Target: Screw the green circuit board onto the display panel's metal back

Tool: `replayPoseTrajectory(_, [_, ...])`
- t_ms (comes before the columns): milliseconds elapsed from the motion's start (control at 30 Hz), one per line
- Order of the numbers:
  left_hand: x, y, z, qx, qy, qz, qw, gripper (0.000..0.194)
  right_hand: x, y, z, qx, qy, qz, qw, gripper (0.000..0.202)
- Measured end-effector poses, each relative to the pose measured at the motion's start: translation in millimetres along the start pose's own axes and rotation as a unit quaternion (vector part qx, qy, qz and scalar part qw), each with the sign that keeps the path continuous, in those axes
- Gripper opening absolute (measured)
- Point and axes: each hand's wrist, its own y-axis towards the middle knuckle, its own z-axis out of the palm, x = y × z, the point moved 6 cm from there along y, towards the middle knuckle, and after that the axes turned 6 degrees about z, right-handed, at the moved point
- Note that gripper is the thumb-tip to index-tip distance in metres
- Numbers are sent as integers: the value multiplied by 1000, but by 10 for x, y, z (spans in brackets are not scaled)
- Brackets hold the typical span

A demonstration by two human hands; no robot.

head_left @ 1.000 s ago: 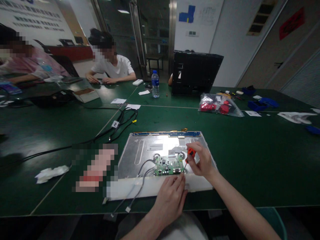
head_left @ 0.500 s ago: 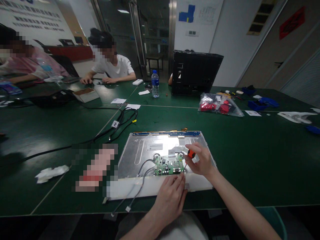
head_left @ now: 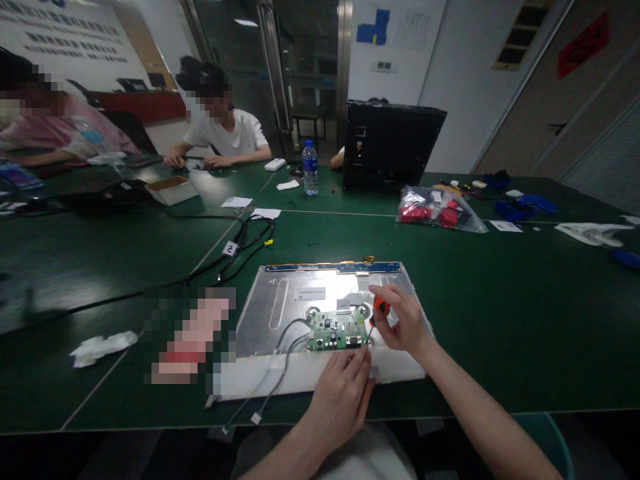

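In the head view, the right hand (head_left: 403, 320) is grasping a screwdriver (head_left: 381, 305), with the thumb and fingers pinching its fat orange and black handle. Its thin shaft is pointing down from the grip to the near right corner of a green board (head_left: 333, 330); the tip is too small for telling whether it is touching a screw. The green board is lying flat just left of the grip, and it is showing lots of tiny black, white and silver bits. Gray wires (head_left: 289, 360) are coming out of its left side, farther from the grip, and bending toward the person. Under the board and the grip, a big silver panel (head_left: 257, 327) is lying flat and shining. A thin blue strip (head_left: 310, 269) is running along its far edge, beyond the grip, and a milky white strip (head_left: 270, 380) is covering its near edge. The left hand (head_left: 340, 390) is resting on the white strip, nearer than the grip; I cannot tell whether it is pinching anything.
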Motion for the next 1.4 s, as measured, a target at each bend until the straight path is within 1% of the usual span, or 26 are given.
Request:
replayPoseTrajectory(100, [-1,1,-5,-3,3,0,1000,33,-6,-12,10,-8,-10,-3,1000,47])
replayPoseTrajectory(333, [-4,-4,16,10,7,-1,1000,33,-35,-35,35,-1,-10,0,1000,42])
replayPoseTrajectory(533, [-9,3,-3,10,8,-4,1000,32,-16,-13,43,34,39,3,999,52])
replayPoseTrajectory(733, [-22,15,-23,6,11,1,1000,31,-6,14,18,24,10,10,1000,56])
replayPoseTrajectory(1233, [-15,-2,3,3,14,1,1000,32,-28,-29,36,0,-15,10,1000,44])
replayPoseTrajectory(1400, [-11,-6,15,3,18,5,1000,32,-24,-33,40,1,-31,5,1000,42])
